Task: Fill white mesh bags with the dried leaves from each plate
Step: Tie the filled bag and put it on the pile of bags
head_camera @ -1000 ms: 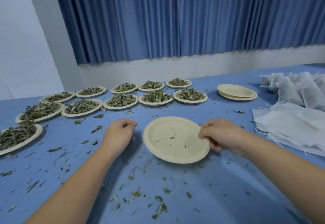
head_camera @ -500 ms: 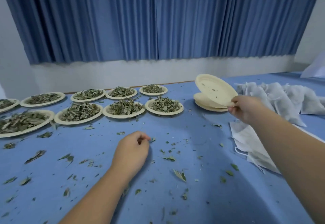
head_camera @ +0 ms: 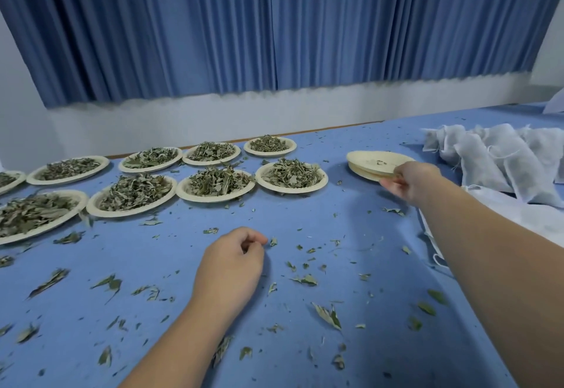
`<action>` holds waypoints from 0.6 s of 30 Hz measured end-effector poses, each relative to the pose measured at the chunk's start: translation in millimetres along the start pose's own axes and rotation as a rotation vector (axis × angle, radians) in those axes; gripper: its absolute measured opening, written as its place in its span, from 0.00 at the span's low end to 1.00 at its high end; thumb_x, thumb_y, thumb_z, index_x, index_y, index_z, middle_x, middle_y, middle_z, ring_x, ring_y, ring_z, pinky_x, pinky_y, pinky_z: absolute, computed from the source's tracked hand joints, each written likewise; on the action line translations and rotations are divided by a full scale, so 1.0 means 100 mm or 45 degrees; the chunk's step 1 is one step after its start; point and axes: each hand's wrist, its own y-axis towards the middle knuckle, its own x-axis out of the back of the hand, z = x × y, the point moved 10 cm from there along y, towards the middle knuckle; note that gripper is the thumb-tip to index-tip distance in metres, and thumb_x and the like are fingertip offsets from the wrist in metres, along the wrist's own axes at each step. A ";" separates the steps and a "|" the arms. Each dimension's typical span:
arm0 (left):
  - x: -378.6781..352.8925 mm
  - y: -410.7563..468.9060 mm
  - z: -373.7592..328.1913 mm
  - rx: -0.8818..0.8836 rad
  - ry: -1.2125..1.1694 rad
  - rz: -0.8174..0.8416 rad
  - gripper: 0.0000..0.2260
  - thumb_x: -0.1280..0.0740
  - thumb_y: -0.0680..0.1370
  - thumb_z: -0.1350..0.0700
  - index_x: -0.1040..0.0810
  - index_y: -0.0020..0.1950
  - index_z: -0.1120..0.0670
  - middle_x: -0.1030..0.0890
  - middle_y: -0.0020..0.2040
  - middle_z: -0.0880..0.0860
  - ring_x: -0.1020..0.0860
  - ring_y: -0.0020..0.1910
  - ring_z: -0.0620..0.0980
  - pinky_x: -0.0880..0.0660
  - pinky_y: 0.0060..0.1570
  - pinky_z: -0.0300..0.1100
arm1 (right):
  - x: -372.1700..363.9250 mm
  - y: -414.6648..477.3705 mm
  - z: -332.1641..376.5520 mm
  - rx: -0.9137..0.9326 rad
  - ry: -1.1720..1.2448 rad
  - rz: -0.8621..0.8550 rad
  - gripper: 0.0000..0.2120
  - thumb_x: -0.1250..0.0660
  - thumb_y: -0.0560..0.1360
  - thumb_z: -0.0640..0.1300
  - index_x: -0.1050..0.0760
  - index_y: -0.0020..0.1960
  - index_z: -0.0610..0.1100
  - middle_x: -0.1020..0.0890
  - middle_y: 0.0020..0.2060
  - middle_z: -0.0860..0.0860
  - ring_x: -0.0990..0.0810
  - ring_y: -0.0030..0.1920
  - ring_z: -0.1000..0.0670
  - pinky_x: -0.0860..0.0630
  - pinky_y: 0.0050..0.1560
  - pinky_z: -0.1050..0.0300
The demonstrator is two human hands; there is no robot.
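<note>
Your right hand grips an emptied plate atop the stack; left hand loosely curled, empty. Filled bags nearby; many full plates wait.

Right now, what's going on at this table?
A person is bagging dried leaves plate by plate. The right hand grips an empty plate by its near rim, on top of the stack of empties. The left hand rests loosely curled on the blue table, holding nothing visible. Two rows of full plates wait at left, filled mesh bags lie at far right, and loose leaf bits litter the table.
</note>
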 end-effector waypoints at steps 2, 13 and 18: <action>0.00 0.00 0.00 -0.001 0.003 0.001 0.12 0.39 0.80 0.58 0.22 0.44 0.43 0.22 0.32 0.35 0.30 0.23 0.40 0.34 0.28 0.39 | 0.01 -0.03 -0.04 -0.016 -0.059 -0.009 0.05 0.38 0.77 0.32 0.29 0.52 0.37 0.28 0.32 0.47 0.24 0.27 0.48 0.18 0.45 0.54; -0.01 0.00 -0.03 -0.033 0.064 0.024 0.12 0.39 0.79 0.57 0.22 0.42 0.43 0.23 0.27 0.44 0.32 0.20 0.43 0.35 0.27 0.40 | 0.37 -0.65 0.35 0.440 -0.464 0.180 0.05 0.34 0.76 0.37 0.27 0.42 0.39 0.25 0.31 0.46 0.25 0.26 0.50 0.27 0.23 0.62; -0.02 -0.02 -0.05 -0.060 0.151 0.049 0.12 0.40 0.80 0.56 0.21 0.43 0.42 0.21 0.30 0.49 0.31 0.21 0.43 0.35 0.27 0.40 | 0.75 -0.97 0.53 0.647 -1.118 0.151 0.08 0.33 0.75 0.44 0.26 0.39 0.42 0.21 0.35 0.47 0.23 0.30 0.50 0.28 0.30 0.59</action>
